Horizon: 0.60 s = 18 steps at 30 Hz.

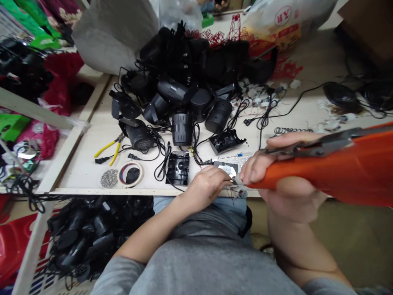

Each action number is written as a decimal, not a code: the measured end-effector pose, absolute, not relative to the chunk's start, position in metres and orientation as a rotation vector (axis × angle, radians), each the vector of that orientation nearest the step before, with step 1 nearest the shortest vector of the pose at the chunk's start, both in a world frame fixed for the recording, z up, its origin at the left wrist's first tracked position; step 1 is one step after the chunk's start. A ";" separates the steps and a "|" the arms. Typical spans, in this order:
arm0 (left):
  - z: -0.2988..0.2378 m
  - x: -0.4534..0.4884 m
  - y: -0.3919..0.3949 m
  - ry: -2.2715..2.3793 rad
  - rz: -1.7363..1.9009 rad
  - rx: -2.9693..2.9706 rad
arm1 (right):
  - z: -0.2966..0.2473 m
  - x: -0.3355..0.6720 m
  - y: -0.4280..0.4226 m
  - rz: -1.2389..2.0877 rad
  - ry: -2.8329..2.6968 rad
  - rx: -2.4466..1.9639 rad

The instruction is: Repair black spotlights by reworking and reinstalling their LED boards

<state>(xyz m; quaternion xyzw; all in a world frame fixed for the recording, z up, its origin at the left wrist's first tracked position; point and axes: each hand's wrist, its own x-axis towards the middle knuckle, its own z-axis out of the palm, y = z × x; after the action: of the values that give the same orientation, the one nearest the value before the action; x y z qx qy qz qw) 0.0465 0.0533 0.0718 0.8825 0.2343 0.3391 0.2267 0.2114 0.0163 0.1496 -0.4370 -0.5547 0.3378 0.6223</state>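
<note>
My right hand [276, 180] is wrapped round an orange power screwdriver [334, 168], its tip pointing left at a small part near the table's front edge. My left hand [205, 184] is closed in a pinch on that small part with thin wires [236, 184], right at the tool's tip. Just behind the hands lies a small circuit board [226, 168]. A black plastic housing piece [178, 167] rests to the left of my left hand.
A heap of black lamp housings and cables [184, 82] fills the table's middle and back. Yellow-handled pliers [109, 148], a pile of screws [109, 178] and a tape roll [131, 174] lie front left. A crate of black parts [80, 237] sits below.
</note>
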 end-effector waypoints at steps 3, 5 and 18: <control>0.071 0.051 0.056 0.620 0.931 2.414 | 0.169 0.209 0.029 0.851 -1.177 -0.958; 0.072 0.051 0.059 0.607 0.962 2.383 | 0.180 0.210 0.036 0.882 -1.196 -1.021; 0.055 0.050 0.068 0.655 0.806 2.413 | 0.135 0.235 0.035 0.888 -1.137 -1.009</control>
<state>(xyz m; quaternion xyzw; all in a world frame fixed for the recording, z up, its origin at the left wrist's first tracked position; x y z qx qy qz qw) 0.0504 0.0682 0.0552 0.8883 0.2412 0.2968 0.2542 0.2352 0.0348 0.1346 -0.4416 -0.4979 0.3888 0.6371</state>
